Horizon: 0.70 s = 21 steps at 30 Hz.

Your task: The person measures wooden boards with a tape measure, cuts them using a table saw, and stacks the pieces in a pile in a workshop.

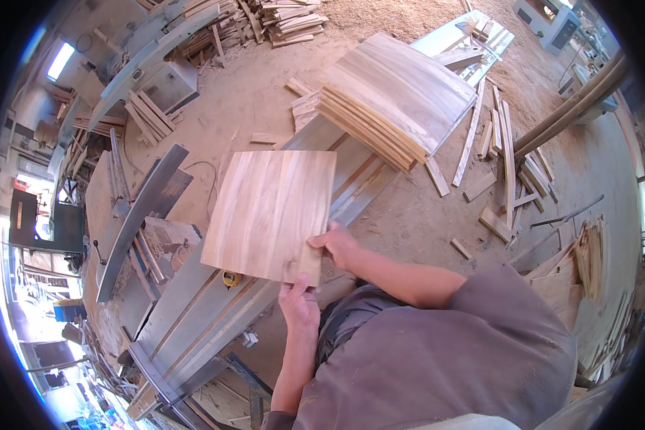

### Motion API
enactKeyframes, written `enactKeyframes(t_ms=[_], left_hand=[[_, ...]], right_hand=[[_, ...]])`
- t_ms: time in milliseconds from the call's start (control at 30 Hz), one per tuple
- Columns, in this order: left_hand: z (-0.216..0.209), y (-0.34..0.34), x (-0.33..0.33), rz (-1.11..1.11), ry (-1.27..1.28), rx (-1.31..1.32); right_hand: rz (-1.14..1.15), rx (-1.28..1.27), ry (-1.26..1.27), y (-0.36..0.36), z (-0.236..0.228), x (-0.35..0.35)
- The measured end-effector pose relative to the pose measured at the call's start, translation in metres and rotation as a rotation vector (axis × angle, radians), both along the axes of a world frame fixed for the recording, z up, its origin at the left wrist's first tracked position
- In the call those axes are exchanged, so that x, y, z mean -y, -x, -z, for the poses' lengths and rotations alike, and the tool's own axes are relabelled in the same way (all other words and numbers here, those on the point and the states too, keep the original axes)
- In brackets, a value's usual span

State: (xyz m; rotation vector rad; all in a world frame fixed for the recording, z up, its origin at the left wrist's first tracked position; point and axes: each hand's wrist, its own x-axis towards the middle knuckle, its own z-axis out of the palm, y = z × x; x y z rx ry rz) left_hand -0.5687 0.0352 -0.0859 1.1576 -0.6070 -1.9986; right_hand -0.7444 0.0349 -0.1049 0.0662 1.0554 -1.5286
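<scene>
A square wooden panel (272, 211), made of pale strips side by side, lies over the long grey metal bench (193, 315). My left hand (299, 304) grips its near edge close to the corner, fingers partly hidden by the wood. On the panel's right edge, my right hand (335, 244) is closed with the thumb on top and the fingers out of sight below. A yellow tape measure (231, 279) rests on the bench just past the panel's near left edge. Farther along the bench sits a stack of similar wooden panels (401, 93).
Loose wooden strips (505, 158) litter the floor at the right. A thick post (573, 107) slants in there. To the left stands a machine with a long metal fence (140, 222). Piled offcuts (287, 21) and sawdust (380, 18) lie at the back.
</scene>
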Motion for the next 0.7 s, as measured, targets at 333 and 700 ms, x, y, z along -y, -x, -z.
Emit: enactKeyframes(t_ms=[333, 700], left_hand=[[0.007, -0.011, 0.017, -0.034, -0.085, -0.143], [-0.132, 0.105, 0.051, 0.297, 0.545, -0.027]], right_hand=[[-0.11, -0.342, 0.04, 0.057, -0.067, -0.045], [0.424, -0.499, 0.204, 0.18, -0.165, -0.087]])
